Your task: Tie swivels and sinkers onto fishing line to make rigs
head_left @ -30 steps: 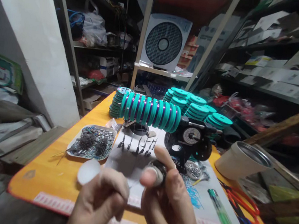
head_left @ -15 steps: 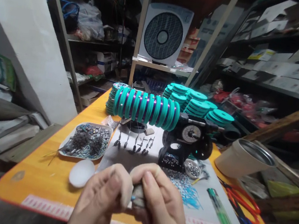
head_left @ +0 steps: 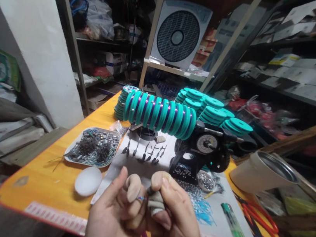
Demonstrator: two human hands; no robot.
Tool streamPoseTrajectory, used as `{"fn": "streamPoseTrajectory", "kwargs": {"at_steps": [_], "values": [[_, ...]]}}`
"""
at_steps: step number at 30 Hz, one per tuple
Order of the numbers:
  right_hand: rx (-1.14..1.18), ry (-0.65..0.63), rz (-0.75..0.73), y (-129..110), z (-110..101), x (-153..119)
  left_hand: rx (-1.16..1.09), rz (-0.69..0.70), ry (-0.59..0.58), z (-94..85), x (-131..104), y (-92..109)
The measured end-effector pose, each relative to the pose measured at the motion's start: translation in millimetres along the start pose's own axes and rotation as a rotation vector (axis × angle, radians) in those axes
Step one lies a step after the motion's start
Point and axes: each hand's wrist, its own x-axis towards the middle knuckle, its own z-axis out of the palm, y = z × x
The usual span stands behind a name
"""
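Observation:
Close together above the table's front edge are my left hand and my right hand, with pale coverings on some fingertips. A tiny blue piece shows between them, at the left hand's curled fingers. The left thumb stands up, apart from the index finger. My right thumb and index finger are pinched on something small and dark that I cannot make out. Beyond the hands, a row of teal spools sits on the shaft of a black winding device. Small dark pieces hang beneath the spools.
A tray of metal parts and a white round lid lie left. To the right are blue pieces, a small bowl, a green lighter, red-handled scissors and a metal can. Teal spools are stacked behind.
My left thumb has lifted away from the index finger, and the left fingers have turned, exposing more of the blue piece. The view has shifted slightly, so the table items appear a little farther right.

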Motion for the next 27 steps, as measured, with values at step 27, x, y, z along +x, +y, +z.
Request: {"fn": "streamPoseTrajectory", "kwargs": {"at_steps": [27], "values": [[-0.065, 0.091, -0.006, -2, 8, -6, -0.093, -0.086, -0.224, 6.5, -17, 3]]}}
